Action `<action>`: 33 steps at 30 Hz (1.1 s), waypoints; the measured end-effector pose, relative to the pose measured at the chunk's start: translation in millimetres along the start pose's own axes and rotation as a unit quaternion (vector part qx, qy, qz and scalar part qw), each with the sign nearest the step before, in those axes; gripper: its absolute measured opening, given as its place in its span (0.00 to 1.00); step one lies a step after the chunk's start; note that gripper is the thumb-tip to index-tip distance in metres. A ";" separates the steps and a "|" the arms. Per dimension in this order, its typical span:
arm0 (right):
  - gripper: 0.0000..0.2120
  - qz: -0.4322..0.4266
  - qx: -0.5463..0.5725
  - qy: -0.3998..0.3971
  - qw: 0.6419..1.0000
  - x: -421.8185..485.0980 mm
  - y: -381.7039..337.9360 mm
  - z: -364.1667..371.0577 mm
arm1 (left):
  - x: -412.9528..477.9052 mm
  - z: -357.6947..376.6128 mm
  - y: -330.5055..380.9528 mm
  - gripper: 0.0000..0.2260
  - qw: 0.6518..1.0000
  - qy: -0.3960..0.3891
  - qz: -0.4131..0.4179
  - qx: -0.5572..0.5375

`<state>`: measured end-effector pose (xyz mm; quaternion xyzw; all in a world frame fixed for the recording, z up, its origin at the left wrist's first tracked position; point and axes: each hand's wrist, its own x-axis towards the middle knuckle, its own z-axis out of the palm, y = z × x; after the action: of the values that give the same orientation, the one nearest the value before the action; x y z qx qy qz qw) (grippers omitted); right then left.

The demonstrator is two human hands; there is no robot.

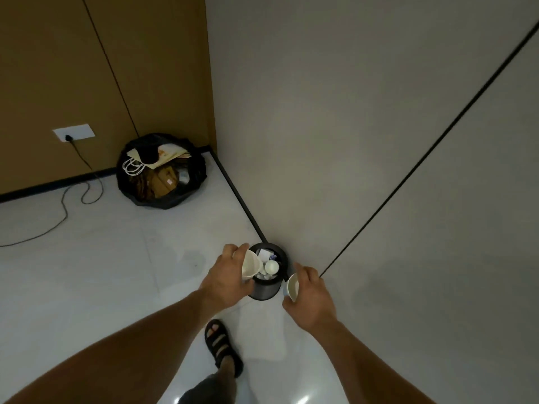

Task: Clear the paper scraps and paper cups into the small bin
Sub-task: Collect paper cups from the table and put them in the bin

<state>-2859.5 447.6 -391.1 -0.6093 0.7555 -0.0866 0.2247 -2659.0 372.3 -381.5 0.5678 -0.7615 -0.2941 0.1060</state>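
Observation:
A small black round bin (pixel 267 290) stands on the white floor against the grey wall. Inside it lie paper scraps (pixel 264 254) and a white paper cup (pixel 271 267). My left hand (pixel 226 275) holds another white paper cup (pixel 250 265) tilted over the bin's left rim. To the right of the bin, my right hand (pixel 310 295) grips a third white paper cup (pixel 292 286), its mouth facing left and level with the bin's right side.
A large bin with a black bag (pixel 161 170), full of paper bags and cardboard, sits in the far corner. A black cable (pixel 62 205) runs across the floor from a wall socket (pixel 74 132). My sandalled foot (pixel 223 346) is just below the bin.

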 end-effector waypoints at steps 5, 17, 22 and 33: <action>0.39 0.038 0.002 -0.037 0.999 70.0 15.8 21.7 | 88.2 24.6 -13.5 0.37 0.999 -0.044 0.004 -0.022; 0.38 0.067 0.081 -0.067 0.992 266.4 93.9 193.8 | 236.9 175.4 -135.7 0.38 0.993 -0.028 -0.077 -0.082; 0.38 0.057 0.062 -0.048 0.995 333.7 156.4 289.5 | 281.0 285.7 -187.2 0.37 0.992 -0.049 -0.078 -0.089; 0.40 -0.041 -0.048 -0.074 0.995 396.7 221.7 398.7 | 330.4 416.3 -248.3 0.35 0.995 -0.056 -0.077 -0.029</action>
<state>-2939.6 177.7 -926.1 -0.6547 0.7142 -0.0140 0.2470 -2776.0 157.0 -914.6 0.6042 -0.7111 -0.3551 0.0568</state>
